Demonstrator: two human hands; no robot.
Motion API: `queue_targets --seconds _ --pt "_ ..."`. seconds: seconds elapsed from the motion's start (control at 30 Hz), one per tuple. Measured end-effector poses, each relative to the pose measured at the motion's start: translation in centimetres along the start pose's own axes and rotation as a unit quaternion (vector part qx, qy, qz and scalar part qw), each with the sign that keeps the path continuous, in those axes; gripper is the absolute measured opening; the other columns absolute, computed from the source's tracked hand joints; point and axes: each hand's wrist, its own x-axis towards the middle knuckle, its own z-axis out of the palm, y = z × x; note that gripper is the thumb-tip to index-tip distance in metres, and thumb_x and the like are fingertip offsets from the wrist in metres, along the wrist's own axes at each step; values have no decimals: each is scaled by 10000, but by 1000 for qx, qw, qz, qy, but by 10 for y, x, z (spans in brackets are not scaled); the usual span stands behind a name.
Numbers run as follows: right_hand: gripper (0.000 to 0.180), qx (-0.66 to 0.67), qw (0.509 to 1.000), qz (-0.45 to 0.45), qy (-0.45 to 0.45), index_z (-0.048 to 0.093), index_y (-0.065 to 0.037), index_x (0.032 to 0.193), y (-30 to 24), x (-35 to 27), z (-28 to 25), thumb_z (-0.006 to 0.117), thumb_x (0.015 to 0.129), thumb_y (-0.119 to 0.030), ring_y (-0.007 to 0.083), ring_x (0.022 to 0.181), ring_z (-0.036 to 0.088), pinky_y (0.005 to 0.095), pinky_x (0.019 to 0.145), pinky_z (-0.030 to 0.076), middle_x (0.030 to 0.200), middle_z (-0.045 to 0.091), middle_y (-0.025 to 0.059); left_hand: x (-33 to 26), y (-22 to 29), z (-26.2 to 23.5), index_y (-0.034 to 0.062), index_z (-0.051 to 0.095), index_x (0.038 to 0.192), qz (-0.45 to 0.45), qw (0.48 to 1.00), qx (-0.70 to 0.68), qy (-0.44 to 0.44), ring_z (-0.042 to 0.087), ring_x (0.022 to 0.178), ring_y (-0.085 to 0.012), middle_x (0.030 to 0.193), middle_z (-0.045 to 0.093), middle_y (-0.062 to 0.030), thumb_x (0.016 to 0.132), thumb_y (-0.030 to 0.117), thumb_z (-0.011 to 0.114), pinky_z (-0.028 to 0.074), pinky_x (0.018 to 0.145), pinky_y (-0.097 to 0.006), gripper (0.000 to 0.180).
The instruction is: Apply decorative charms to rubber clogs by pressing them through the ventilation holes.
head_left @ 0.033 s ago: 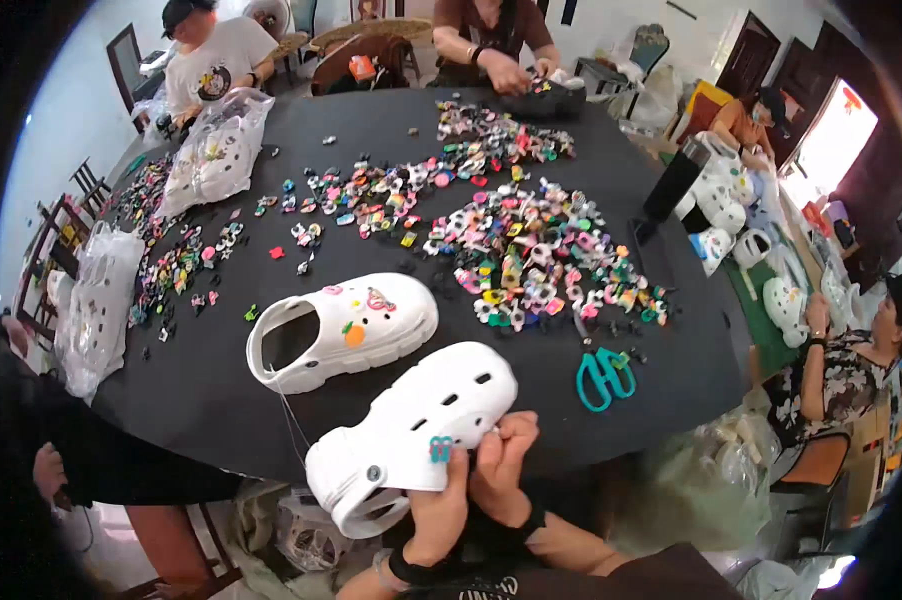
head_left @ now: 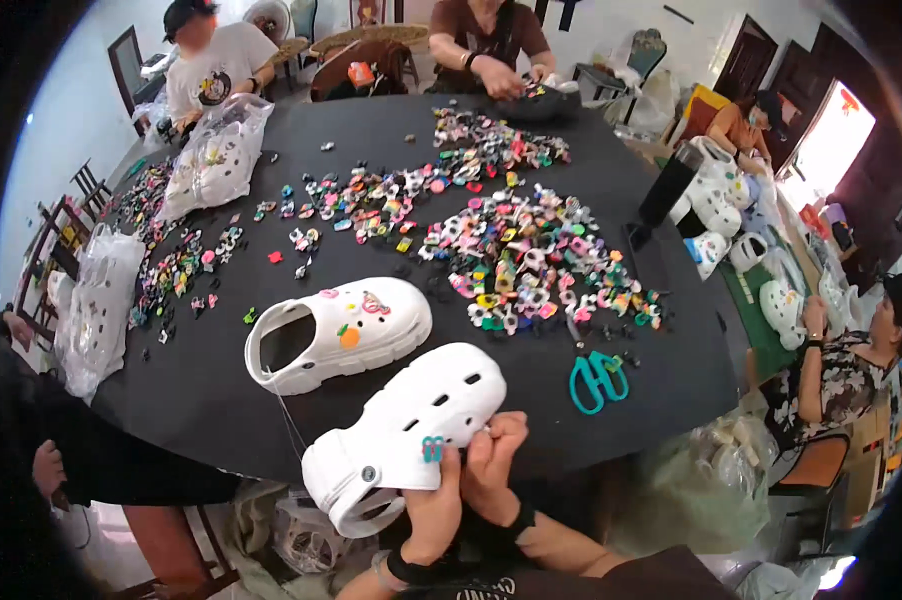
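Observation:
A white clog (head_left: pixel 411 405) lies tilted near the table's front edge, its toe toward the far right. My left hand (head_left: pixel 434 515) grips its near side, the thumb beside a teal flip-flop charm (head_left: pixel 432 449) fixed on the upper. Against the toe's near side, my right hand (head_left: pixel 493 465) has thumb and finger pinched together; what is between them is too small to make out. Just beyond sits the matching white clog (head_left: pixel 396 325), upright, bearing an orange fruit charm (head_left: pixel 348 336) and pink ones. A thin string runs between the two clogs' heels.
Loose shoe charms (head_left: pixel 521 250) are heaped across the black table (head_left: pixel 301 430). Teal-handled scissors (head_left: pixel 598 383) lie to the right, a black cylinder (head_left: pixel 669 185) beyond. Bagged clogs (head_left: pixel 99 305) line the left side. Several people work around, one opposite (head_left: pixel 491 60) handling a dark item.
The whole view has shifted slightly, so the table and its contents appear a little to the left. Both hands keep their places on the clog.

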Motion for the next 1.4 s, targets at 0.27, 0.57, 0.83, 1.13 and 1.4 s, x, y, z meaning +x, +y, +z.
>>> queue_targets --seconds 0.27,0.57,0.83,1.13,1.4 --pt "203 -6 994 -104 16 336 -26 923 20 2 10 477 787 29 232 783 392 353 719 376 894 366 141 0 4 21 -69 444 1230 5 995 -65 71 494 1097 -226 1220 517 -149 933 127 516 375 940 -338 363" --pt "126 78 993 -50 77 369 -18 871 21 1 20 482 827 -52 242 757 398 364 708 385 872 384 140 2 1 23 -31 390 1291 8 995 -74 67 474 1134 -228 1274 473 -133 950 139 480 367 957 -332 392" --pt "161 152 984 12 94 354 -26 916 25 0 25 498 849 -54 224 811 441 345 751 389 901 433 137 10 -5 14 -60 511 1174 103 994 40 -16 520 1060 -235 1172 557 -154 936 137 515 405 897 -338 309" --pt "136 170 971 155 59 501 -10 925 14 15 5 478 935 -144 129 738 465 262 667 408 880 490 59 16 7 5 -41 454 1239 124 987 60 -83 463 1151 -231 1242 505 -134 911 97 529 342 983 -349 364" --pt "207 240 947 206 59 525 -16 1105 -2 23 -18 499 942 -141 75 673 526 212 616 449 847 536 21 23 19 2 -32 438 1248 9 998 -11 -57 487 1036 -127 1189 506 -57 909 160 577 414 873 -264 413"
